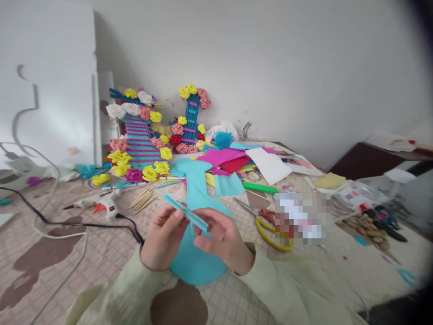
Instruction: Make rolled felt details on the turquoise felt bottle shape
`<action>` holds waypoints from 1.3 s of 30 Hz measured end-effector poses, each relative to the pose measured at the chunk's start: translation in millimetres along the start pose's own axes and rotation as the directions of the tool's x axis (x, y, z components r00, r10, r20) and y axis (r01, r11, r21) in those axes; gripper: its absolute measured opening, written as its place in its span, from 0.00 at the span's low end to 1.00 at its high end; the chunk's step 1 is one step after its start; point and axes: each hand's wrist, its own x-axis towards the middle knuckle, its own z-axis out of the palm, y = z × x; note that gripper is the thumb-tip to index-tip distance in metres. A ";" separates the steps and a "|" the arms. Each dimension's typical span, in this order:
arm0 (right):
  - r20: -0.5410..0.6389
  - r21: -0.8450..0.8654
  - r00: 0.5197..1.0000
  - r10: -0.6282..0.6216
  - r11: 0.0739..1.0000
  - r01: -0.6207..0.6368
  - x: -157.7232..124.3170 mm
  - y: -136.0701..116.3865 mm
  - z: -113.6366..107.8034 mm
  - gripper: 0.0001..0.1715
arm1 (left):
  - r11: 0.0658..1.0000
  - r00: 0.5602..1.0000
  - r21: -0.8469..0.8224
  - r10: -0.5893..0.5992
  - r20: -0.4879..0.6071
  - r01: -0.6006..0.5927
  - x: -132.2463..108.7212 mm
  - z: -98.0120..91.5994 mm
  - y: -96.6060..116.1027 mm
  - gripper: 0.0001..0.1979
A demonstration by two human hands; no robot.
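My left hand pinches a narrow folded strip of light-blue paper between thumb and fingers. At the strip's lower right end is my right hand, its fingers curved close behind the paper and its thumb held apart from it. Whether those fingers touch the strip I cannot tell. Beneath both hands lies a flat light-blue guitar-like shape, with a rounded body and a narrow neck pointing away from me. A folded light-blue paper piece rests beside the neck.
To the left lie a glue gun with a black cord and thin wooden sticks. Yellow-handled scissors, pliers and a green cutter lie right. Flower-covered decorations stand behind, near coloured paper sheets. Peanuts sit far right.
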 end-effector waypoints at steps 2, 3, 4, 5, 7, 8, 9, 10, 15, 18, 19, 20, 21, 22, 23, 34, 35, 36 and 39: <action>-0.056 -0.010 0.998 -0.028 1.000 0.027 -0.3 -0.7 2.3 0.25 | 0.999 1.000 0.019 -0.027 -0.005 0.028 -3.5 3.1 -3.3 0.08; -0.078 -0.018 0.996 -0.042 0.999 0.041 -0.3 -0.5 2.9 0.24 | 0.999 0.999 0.020 -0.036 -0.015 0.036 -5.2 4.8 -4.8 0.08; -0.094 -0.030 0.994 -0.054 0.998 0.052 -0.5 0.0 3.3 0.24 | 0.999 0.999 0.019 -0.042 -0.030 0.043 -6.7 6.3 -6.2 0.08; -0.106 -0.043 0.992 -0.063 0.997 0.059 -0.8 0.6 3.5 0.24 | 0.999 0.998 0.017 -0.048 -0.045 0.049 -8.0 7.7 -7.5 0.09; -0.108 -0.056 0.992 -0.065 0.997 0.059 -2.0 1.7 3.6 0.23 | 0.998 0.996 0.005 -0.062 -0.061 0.062 -10.1 9.2 -9.9 0.09; -0.108 -0.057 0.992 -0.061 0.997 0.055 -2.8 1.9 3.7 0.22 | 0.997 0.995 -0.001 -0.075 -0.061 0.075 -10.8 9.4 -11.0 0.09; -0.112 -0.058 0.992 -0.057 0.997 0.051 -3.6 2.1 3.8 0.21 | 0.996 0.995 -0.009 -0.086 -0.057 0.085 -11.4 9.3 -12.1 0.09; -0.120 -0.061 0.991 -0.056 0.997 0.049 -4.6 2.0 3.9 0.19 | 0.996 0.994 -0.017 -0.092 -0.054 0.092 -11.7 9.0 -13.2 0.10; -0.165 -0.132 0.983 -0.080 0.990 0.059 -7.7 1.3 2.7 0.15 | 0.995 0.993 -0.034 -0.092 -0.075 0.090 -12.7 7.9 -17.6 0.10; -0.166 -0.170 0.982 -0.092 0.983 0.064 -7.8 1.0 1.2 0.15 | 0.996 0.995 -0.033 -0.084 -0.053 0.082 -13.2 8.5 -18.8 0.09; -0.164 -0.183 0.981 -0.101 0.981 0.070 -7.8 0.9 0.7 0.15 | 0.996 0.996 -0.031 -0.079 -0.044 0.078 -13.2 8.4 -19.2 0.08; -0.162 -0.199 0.980 -0.112 0.977 0.079 -7.8 0.7 0.3 0.14 | 0.997 0.997 -0.028 -0.074 -0.037 0.073 -13.2 8.2 -19.5 0.08; -0.160 -0.219 0.979 -0.128 0.971 0.091 -7.7 0.5 -0.2 0.14 | 0.997 0.997 -0.023 -0.071 -0.033 0.070 -13.2 7.8 -19.9 0.07; -0.158 -0.239 0.977 -0.147 0.965 0.106 -7.8 0.3 -0.6 0.14 | 0.997 0.997 -0.018 -0.070 -0.030 0.069 -13.1 7.3 -20.3 0.07; -0.155 -0.257 0.974 -0.166 0.959 0.122 -7.8 0.2 -1.0 0.14 | 0.997 0.997 -0.015 -0.071 -0.028 0.071 -12.9 6.8 -20.7 0.07; -0.076 -0.457 0.930 -0.360 0.841 0.289 -9.7 0.6 -4.6 0.16 | 0.996 0.995 -0.031 -0.090 -0.047 0.088 -13.7 5.5 -21.5 0.08; -0.065 -0.488 0.925 -0.374 0.820 0.298 -10.0 0.2 -4.8 0.16 | 0.996 0.995 -0.031 -0.089 -0.047 0.087 -13.8 5.6 -21.3 0.09; -0.053 -0.518 0.920 -0.389 0.798 0.308 -10.2 -0.3 -5.0 0.16 | 0.996 0.995 -0.032 -0.089 -0.046 0.088 -13.9 5.8 -21.2 0.09; -0.013 -0.586 0.895 -0.447 0.728 0.355 -10.6 -1.7 -6.3 0.16 | 0.995 0.994 -0.032 -0.094 -0.056 0.093 -13.9 5.9 -21.1 0.09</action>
